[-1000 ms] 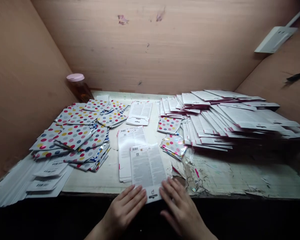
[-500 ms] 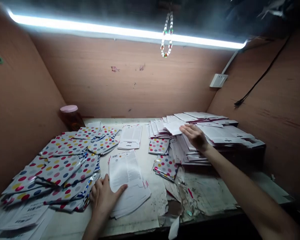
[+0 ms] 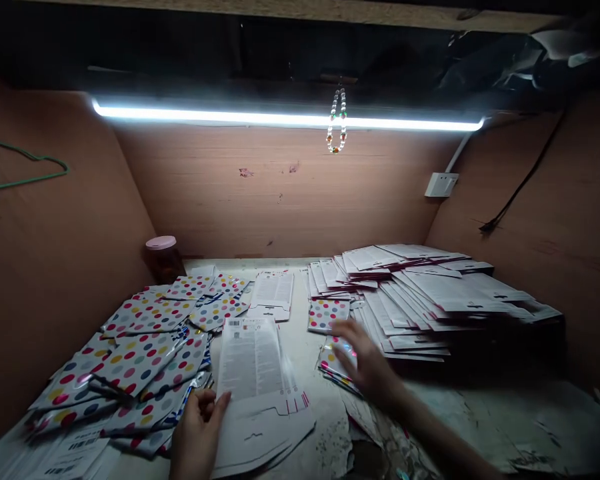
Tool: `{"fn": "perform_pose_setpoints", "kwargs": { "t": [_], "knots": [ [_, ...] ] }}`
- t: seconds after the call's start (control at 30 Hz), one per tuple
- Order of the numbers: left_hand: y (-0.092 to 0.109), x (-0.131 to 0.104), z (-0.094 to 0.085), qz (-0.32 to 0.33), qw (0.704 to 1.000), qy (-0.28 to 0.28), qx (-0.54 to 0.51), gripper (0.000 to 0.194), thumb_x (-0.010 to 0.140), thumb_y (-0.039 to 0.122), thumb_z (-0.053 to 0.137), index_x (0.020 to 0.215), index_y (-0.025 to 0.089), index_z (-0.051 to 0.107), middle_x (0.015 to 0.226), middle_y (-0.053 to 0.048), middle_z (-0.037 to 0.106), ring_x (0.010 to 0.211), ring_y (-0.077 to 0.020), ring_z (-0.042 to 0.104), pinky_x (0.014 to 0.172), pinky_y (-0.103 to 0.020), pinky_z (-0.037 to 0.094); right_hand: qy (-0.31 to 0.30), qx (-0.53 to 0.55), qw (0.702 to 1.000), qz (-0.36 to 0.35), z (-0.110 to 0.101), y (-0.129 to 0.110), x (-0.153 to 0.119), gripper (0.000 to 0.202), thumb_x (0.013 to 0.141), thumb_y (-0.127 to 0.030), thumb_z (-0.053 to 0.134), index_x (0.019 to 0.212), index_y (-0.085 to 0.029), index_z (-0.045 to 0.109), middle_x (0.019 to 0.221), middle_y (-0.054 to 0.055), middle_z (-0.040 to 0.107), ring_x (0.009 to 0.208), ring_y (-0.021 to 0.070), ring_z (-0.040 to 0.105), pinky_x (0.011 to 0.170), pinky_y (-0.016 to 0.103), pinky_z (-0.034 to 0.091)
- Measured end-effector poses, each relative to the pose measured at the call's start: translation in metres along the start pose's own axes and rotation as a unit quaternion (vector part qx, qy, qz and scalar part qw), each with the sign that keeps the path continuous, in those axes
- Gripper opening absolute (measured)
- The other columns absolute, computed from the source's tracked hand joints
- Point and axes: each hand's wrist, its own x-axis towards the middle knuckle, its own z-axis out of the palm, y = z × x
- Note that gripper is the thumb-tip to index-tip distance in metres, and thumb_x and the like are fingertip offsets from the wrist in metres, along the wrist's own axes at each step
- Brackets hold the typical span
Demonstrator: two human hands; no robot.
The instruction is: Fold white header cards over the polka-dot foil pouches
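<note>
A fan of white printed cardboard sleeves, with a barcode on the top one, lies in front of me. My left hand is at its left edge, fingers curled and thumb resting against the top sleeve. Over the small pile of polka-dot packets hovers my right hand, slightly blurred, fingers apart and nothing visible in them. Another polka-dot packet lies just behind. The large heap of white sleeves fills the right side, beyond my right hand.
Many polka-dot packets are heaped on the left, with barcoded papers in front. A few sleeves lie at the back middle. A pink-lidded jar stands back left. The table's front surface is torn.
My right hand has left the heap of sleeves and come down and nearer, over the polka-dot packets. My left hand's fingers have curled in at the sleeve edge. The view has tilted up.
</note>
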Motion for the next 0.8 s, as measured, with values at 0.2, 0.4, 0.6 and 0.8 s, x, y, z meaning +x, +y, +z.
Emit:
{"fn": "perform_pose_setpoints", "kwargs": {
  "t": [0.2, 0.4, 0.6, 0.8],
  "knots": [
    [0.018, -0.051, 0.022, -0.048, 0.94, 0.004, -0.338, 0.059, 0.056, 0.051, 0.08, 0.096, 0.026, 0.045, 0.094, -0.002, 0.066, 0.09, -0.0236, 0.068, 0.076, -0.036, 0.056, -0.048, 0.618, 0.741, 0.259, 0.073, -0.076, -0.102, 0.039, 0.088, -0.053, 0.061, 0.107, -0.019, 0.065, 0.107, 0.012, 0.07, 0.098, 0.026, 0.069, 0.085, 0.042, 0.055],
    [0.024, -0.084, 0.032, -0.017, 0.913, -0.034, -0.406, 0.056, 0.066, 0.042, 0.081, 0.111, 0.025, 0.053, 0.109, -0.004, 0.068, 0.105, -0.0221, 0.065, 0.089, -0.032, 0.054, 0.054, 0.737, 0.574, 0.354, 0.097, -0.082, -0.095, 0.048, 0.068, -0.043, 0.084, 0.105, -0.017, 0.069, 0.099, 0.01, 0.073, 0.087, 0.0196, 0.069, 0.083, 0.034, 0.053],
    [0.001, -0.078, 0.033, 0.021, 0.949, -0.052, -0.309, 0.048, 0.075, 0.044, 0.074, 0.111, 0.024, 0.051, 0.106, -0.005, 0.067, 0.092, -0.0202, 0.069, 0.08, -0.03, 0.056, 0.038, 0.737, 0.548, 0.394, 0.094, -0.091, -0.089, 0.043, 0.061, -0.039, 0.088, 0.092, -0.016, 0.071, 0.093, 0.006, 0.071, 0.086, 0.0164, 0.066, 0.08, 0.028, 0.05],
    [-0.012, -0.078, 0.031, 0.064, 0.975, -0.066, -0.202, 0.049, 0.079, 0.047, 0.069, 0.117, 0.022, 0.052, 0.113, -0.009, 0.061, 0.099, -0.0256, 0.065, 0.087, -0.037, 0.053, 0.003, 0.726, 0.598, 0.339, 0.099, -0.096, -0.066, 0.041, 0.07, -0.035, 0.084, 0.103, -0.02, 0.065, 0.092, 0.002, 0.07, 0.083, 0.0154, 0.065, 0.082, 0.028, 0.049]
  ]
}}
